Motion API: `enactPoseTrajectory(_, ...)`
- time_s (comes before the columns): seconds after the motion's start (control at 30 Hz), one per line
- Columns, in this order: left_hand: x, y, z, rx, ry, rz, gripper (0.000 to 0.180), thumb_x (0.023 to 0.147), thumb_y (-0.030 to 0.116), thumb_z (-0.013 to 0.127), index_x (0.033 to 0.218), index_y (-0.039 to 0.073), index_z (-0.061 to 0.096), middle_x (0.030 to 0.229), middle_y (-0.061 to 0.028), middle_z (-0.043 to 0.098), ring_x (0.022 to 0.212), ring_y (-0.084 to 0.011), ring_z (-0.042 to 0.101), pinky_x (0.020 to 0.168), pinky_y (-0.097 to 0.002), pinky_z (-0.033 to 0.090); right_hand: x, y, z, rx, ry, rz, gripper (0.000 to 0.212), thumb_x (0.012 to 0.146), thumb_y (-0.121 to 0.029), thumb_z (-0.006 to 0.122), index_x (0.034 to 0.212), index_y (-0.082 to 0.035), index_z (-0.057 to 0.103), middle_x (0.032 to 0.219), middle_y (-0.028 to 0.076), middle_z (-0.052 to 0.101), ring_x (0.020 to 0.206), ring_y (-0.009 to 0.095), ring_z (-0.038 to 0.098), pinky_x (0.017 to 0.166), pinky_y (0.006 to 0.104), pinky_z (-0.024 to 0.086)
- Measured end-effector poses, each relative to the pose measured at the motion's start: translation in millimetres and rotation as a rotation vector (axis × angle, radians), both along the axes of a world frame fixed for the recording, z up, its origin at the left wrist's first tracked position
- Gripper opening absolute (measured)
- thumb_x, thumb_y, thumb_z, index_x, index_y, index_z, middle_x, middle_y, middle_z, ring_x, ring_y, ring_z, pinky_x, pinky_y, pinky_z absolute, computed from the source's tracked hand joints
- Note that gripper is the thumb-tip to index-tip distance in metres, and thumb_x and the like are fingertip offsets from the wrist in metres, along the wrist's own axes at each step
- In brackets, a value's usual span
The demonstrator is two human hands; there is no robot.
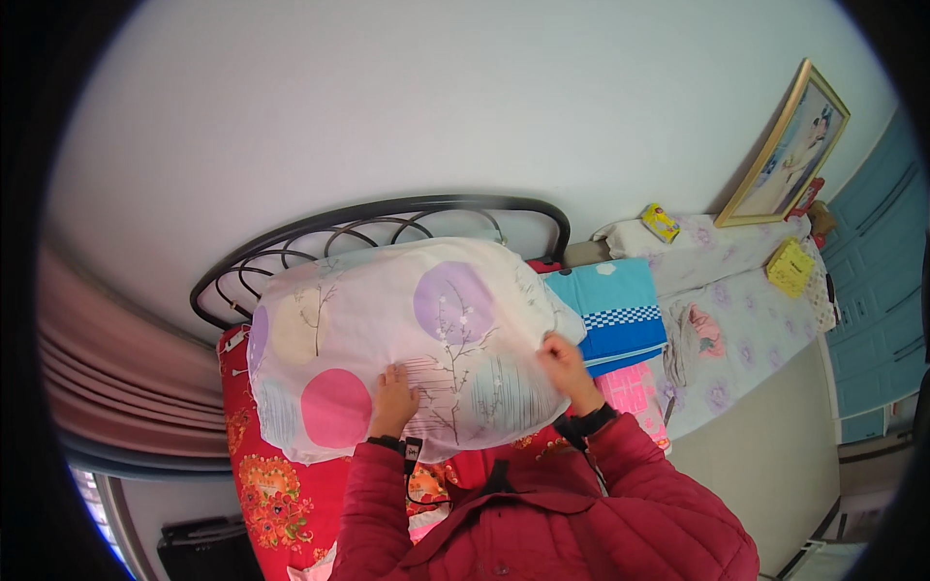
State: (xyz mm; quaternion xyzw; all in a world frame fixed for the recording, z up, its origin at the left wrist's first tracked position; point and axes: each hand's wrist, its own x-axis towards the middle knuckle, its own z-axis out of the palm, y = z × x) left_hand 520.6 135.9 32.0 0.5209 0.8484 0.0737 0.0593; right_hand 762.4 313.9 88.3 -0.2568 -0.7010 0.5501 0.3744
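Against the black curved metal headboard (387, 215), I hold up a plump white fabric pillow printed with large pink, purple and cream circles and thin branch sprigs (407, 339). It stands lifted in front of the headboard and above the red floral bedspread (271, 484), probably so that its lower edge faces me. My left hand (392, 397) lies with fingers spread flat on the pillow's lower middle, steadying it. My right hand (564, 366) pinches the cloth at the lower right corner, fingers narrowed on a fold; whether that is the cover's opening I cannot tell, since the cloth bunches there. Both red quilted sleeves (601, 504) rise from below the pillow.

Right of the headboard lies a folded turquoise cloth with a blue-and-white checked band (620, 310), with a pink patterned cloth (635, 392) below it. Further right of the headboard, a surface under a pale flower-print cover (746, 339) carries a small yellow box (660, 222) and a larger yellow square package (790, 266). A gold-framed picture (787, 150) leans on the wall behind them.
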Motion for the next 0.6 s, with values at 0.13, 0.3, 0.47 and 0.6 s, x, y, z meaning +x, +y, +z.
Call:
enactPoseTrajectory(0.13, -2, -1, 0, 0.013, -0.014, -0.024, 0.050, 0.067, 0.024, 0.048, 0.107, -0.003, 0.036, 0.110, -0.0206, 0.035, 0.099, -0.0341, 0.033, 0.084, -0.0377, 0.029, -34, -60, 11, 0.390, -0.070, 0.527, 0.012, 0.063, -0.006, 0.048, 0.059, -0.003, 0.037, 0.061, 0.009, 0.038, 0.053, 0.023, 0.039, 0.047, 0.0301, 0.032)
enactPoseTrajectory(0.3, -4, 2, -1, 0.090, 0.012, -0.018, 0.041, 0.069, 0.020, 0.045, 0.102, -0.004, 0.039, 0.105, -0.0203, 0.040, 0.092, -0.0339, 0.040, 0.078, -0.0378, 0.034, -46, -110, -9, 0.289, -0.297, 0.907, 0.013, 0.063, -0.011, 0.046, 0.061, -0.001, 0.038, 0.059, 0.011, 0.040, 0.054, 0.026, 0.040, 0.051, 0.0322, 0.034)
enactPoseTrajectory(0.47, -13, 5, 11, 0.182, -0.264, 0.108, 0.031, 0.077, 0.018, 0.035, 0.094, -0.004, 0.046, 0.094, -0.0183, 0.048, 0.082, -0.0335, 0.047, 0.072, -0.0378, 0.038, -45, -113, -17, 0.160, -0.293, 0.903, 0.013, 0.063, -0.011, 0.047, 0.060, -0.002, 0.040, 0.058, 0.012, 0.042, 0.052, 0.026, 0.041, 0.049, 0.0319, 0.034)
enactPoseTrajectory(0.6, -15, 9, 25, 0.269, -0.672, 0.318, 0.034, 0.077, 0.025, 0.039, 0.092, -0.005, 0.046, 0.092, -0.0190, 0.050, 0.082, -0.0303, 0.048, 0.070, -0.0350, 0.038, -44, -129, -1, 0.138, -0.270, 1.049, 0.014, 0.064, -0.012, 0.048, 0.060, -0.002, 0.040, 0.057, 0.011, 0.041, 0.052, 0.024, 0.041, 0.049, 0.0310, 0.034)
